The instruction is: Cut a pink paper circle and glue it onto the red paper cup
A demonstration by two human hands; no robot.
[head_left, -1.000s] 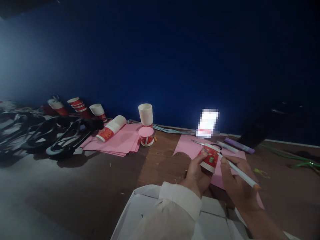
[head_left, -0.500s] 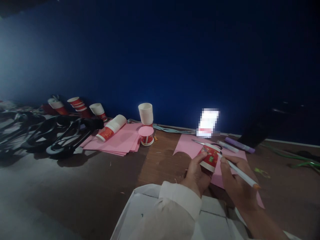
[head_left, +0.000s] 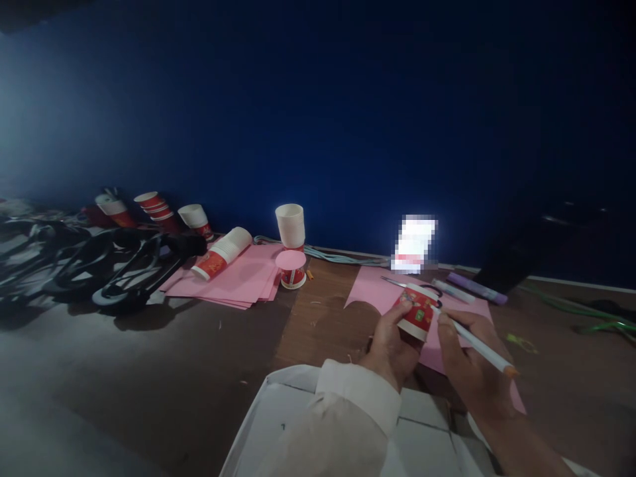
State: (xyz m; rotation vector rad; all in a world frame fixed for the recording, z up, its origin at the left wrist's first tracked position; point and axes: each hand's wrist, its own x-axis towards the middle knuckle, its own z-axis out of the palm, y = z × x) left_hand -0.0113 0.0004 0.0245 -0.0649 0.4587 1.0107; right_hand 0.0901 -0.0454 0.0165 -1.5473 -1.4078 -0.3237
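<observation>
My left hand [head_left: 392, 344] is closed around a red and white paper cup [head_left: 417, 317], which it holds tilted over a cut pink paper sheet [head_left: 365, 290]. In my right hand [head_left: 472, 361] is a white marker [head_left: 481, 350] with an orange back end. Its tip meets or nearly meets the cup's right side; I cannot tell whether it touches. Scissors [head_left: 438, 289] with dark handles lie on the sheet just behind the cup, partly hidden by it.
A purple marker [head_left: 477, 289] and a pale pen [head_left: 453, 291] lie behind my hands, near a glowing blurred screen [head_left: 415, 242]. To the left are a cup topped with a pink disc [head_left: 291, 260], stacked cups [head_left: 291, 225], pink sheets [head_left: 238, 281] and black straps or frames [head_left: 134, 285].
Both hands keep almost the same place and grip. The cup and marker have barely shifted, and nothing has been let go.
</observation>
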